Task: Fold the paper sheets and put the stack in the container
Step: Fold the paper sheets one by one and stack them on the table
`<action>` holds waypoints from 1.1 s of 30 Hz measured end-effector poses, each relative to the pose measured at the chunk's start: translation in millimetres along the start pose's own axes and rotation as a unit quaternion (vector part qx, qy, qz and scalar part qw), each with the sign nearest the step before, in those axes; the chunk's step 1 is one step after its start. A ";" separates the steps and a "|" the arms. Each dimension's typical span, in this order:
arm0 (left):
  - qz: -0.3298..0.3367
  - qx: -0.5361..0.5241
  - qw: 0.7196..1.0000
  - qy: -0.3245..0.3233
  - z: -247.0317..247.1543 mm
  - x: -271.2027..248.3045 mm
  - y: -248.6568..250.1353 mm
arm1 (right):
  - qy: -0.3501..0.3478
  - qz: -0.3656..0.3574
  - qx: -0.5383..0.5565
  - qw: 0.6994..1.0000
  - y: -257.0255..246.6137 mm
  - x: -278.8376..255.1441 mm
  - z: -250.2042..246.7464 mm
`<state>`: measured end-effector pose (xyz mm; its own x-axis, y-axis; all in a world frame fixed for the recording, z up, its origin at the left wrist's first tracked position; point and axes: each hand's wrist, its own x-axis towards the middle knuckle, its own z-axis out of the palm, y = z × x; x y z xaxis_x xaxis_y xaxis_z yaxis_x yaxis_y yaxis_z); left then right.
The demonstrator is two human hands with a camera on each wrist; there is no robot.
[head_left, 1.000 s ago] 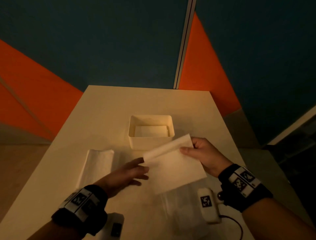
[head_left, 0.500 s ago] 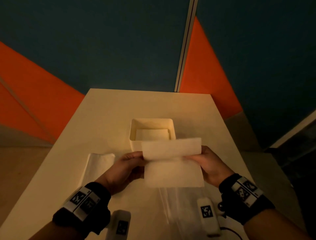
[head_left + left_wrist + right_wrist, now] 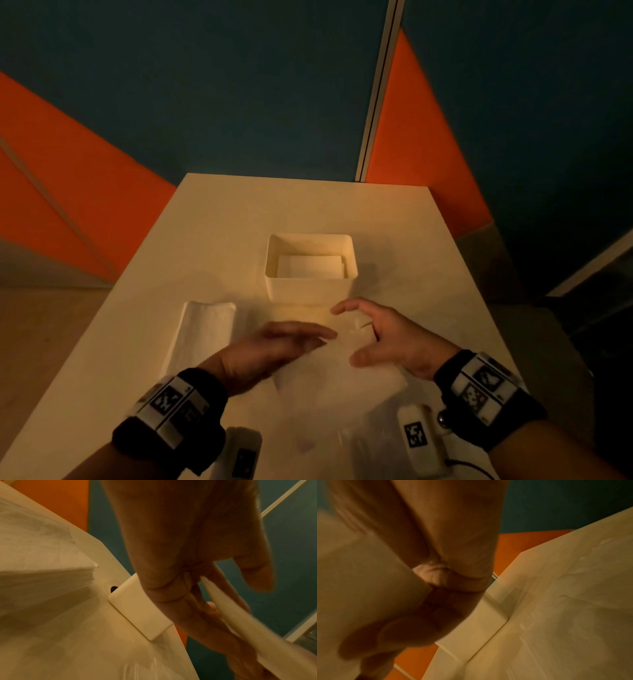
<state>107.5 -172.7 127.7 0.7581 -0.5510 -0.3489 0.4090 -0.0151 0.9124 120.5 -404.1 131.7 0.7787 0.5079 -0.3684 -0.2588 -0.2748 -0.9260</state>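
A: Start with the biggest thing. What is under everything?

B: A pale table (image 3: 219, 240), running away from the person toward twelve o'clock, with a blue and orange wall (image 3: 205, 85) behind it.

A: And the container?

B: The white container (image 3: 310, 287) stands near the table's middle, at twelve o'clock from the hands. Folded paper (image 3: 310, 266) already lies flat on its floor.

A: Where is the unfolded supply?

B: A stack of sheets (image 3: 202, 334) lies at about ten o'clock from the left hand, just beside it. The left wrist view shows its layered edge (image 3: 51, 574).

A: The sheet being worked?

B: The folded sheet (image 3: 329, 373) lies on the table just at six o'clock from the container, under both hands. The head view is dim there, so its edges are faint.

A: The left hand?

B: The left hand (image 3: 270, 349) lies flat across the sheet, fingers (image 3: 308, 334) straight and together, pointing toward three o'clock. In the left wrist view a paper edge (image 3: 240, 615) runs beside those fingers.

A: The right hand?

B: The right hand (image 3: 387, 337) hovers over the sheet's right part, fingers spread and loosely curved, thumb (image 3: 368, 359) apart from them. I cannot tell if the tips touch the paper; the right wrist view (image 3: 436, 547) is blurred.
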 end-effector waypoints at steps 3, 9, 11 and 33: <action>-0.029 0.029 0.999 -0.022 1.2 2.4 -7.8 | -0.020 0.006 -0.020 1.000 0.1 4.3 5.1; 0.050 0.026 0.987 0.149 -38.9 -10.3 -20.7 | 0.149 0.045 0.008 0.988 5.5 5.2 -13.1; 0.074 0.017 0.969 0.234 -56.8 -20.9 -23.8 | 0.220 0.072 -0.008 0.973 18.8 4.4 -25.7; -0.071 0.467 0.759 0.448 -113.5 -43.9 -74.4 | 0.181 0.255 -0.396 0.864 83.2 -0.5 -68.3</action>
<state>101.4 -52.7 50.8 0.9524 0.2940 -0.0807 0.2973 -0.8370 0.4593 137.6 -483.0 60.4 0.8440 -0.0927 -0.5283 -0.2604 -0.9319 -0.2525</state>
